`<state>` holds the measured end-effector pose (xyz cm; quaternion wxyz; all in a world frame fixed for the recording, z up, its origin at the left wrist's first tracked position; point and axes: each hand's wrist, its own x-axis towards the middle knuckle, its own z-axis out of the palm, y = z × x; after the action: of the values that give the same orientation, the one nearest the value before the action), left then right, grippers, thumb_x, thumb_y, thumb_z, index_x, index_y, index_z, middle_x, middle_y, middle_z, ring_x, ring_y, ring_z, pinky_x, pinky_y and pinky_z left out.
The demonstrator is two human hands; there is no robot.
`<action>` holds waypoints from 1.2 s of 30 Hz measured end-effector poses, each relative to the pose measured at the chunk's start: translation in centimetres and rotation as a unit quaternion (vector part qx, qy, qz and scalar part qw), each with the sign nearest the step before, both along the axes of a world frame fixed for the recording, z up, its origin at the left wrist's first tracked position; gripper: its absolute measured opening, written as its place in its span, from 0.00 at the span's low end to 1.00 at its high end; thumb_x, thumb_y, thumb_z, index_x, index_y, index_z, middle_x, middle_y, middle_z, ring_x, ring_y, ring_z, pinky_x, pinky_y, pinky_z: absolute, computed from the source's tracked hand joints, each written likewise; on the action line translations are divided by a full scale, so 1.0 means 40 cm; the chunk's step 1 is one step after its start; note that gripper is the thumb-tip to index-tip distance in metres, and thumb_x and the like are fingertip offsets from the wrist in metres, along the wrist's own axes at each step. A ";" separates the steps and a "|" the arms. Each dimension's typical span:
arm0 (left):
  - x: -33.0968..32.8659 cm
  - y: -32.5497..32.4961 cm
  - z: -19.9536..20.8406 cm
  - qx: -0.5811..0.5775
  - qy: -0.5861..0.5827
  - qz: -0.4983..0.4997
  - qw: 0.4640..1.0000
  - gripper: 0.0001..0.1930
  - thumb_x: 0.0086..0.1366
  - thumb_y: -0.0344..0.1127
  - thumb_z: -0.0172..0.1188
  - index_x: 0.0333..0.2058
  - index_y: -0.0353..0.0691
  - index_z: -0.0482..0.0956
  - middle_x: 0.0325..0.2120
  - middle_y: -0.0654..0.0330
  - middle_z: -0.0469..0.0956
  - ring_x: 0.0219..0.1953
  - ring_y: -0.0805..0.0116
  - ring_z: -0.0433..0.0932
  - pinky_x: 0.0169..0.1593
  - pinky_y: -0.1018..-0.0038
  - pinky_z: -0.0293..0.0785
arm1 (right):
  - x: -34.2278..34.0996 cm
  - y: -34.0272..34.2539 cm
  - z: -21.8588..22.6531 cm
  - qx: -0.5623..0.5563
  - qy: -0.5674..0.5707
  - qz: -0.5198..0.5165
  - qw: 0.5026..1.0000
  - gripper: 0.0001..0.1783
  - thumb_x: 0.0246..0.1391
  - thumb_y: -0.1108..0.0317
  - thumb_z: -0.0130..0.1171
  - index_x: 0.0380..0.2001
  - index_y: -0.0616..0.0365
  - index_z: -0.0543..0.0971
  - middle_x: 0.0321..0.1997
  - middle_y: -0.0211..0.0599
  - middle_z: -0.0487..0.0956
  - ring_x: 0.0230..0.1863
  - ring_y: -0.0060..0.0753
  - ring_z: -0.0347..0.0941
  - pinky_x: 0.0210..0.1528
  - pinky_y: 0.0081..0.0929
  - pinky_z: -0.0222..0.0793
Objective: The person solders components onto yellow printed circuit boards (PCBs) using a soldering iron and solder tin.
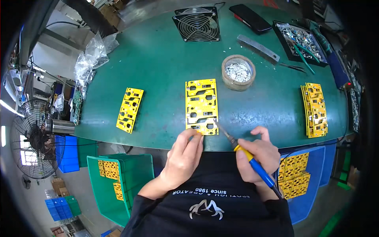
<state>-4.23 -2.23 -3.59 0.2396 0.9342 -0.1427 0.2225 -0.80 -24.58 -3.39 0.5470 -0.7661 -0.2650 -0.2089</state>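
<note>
A yellow circuit board (201,103) with dark cutouts lies on the green table in front of me. My left hand (184,156) is closed, its fingertips pinching the board's near edge. Whether something thin is also between these fingers is hidden. In my right hand (260,155) is a soldering iron (258,170) with a blue and yellow handle. Its metal tip slants up to the left and reaches the board's lower right part; I cannot tell if it touches. Another yellow board (130,110) lies to the left, and a stack of yellow boards (314,110) is at the right.
Beyond the board stands a round tub (238,72) of silvery bits. Farther back are a small fan (197,25), a metal bar (258,49) and a black tray (302,42) with pliers. Below the table edge, a green bin (139,168) and a blue bin (314,189) hold yellow boards.
</note>
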 end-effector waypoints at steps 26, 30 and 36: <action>0.000 -0.003 -0.005 0.021 -0.005 0.013 1.000 0.17 0.60 0.20 0.72 0.48 0.30 0.84 0.48 0.53 0.79 0.30 0.63 0.82 0.29 0.70 0.80 | -0.005 0.030 -0.013 0.006 0.007 0.034 0.999 0.11 0.43 0.78 0.68 0.34 0.64 0.87 0.20 0.33 0.83 0.18 0.30 0.77 0.50 0.43 0.78; 0.003 0.020 -0.011 0.037 0.021 -0.002 0.999 0.18 0.60 0.21 0.72 0.50 0.32 0.84 0.50 0.53 0.78 0.28 0.66 0.80 0.28 0.71 0.78 | -0.004 0.029 -0.014 -0.005 -0.011 0.036 0.999 0.12 0.42 0.78 0.69 0.35 0.64 0.87 0.21 0.33 0.83 0.19 0.29 0.79 0.50 0.41 0.78; 0.002 0.039 -0.007 0.067 0.038 -0.051 0.996 0.29 0.53 0.16 0.62 0.57 0.28 0.79 0.50 0.48 0.76 0.37 0.54 0.81 0.41 0.65 0.81 | -0.013 0.028 -0.018 0.002 -0.015 0.039 0.999 0.12 0.41 0.78 0.69 0.35 0.64 0.87 0.21 0.34 0.83 0.17 0.29 0.78 0.49 0.43 0.79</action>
<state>-4.14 -0.67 -3.88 0.1928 0.9475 -0.1953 0.1642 -1.32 -23.46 -4.12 0.5520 -0.7508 -0.3030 -0.1994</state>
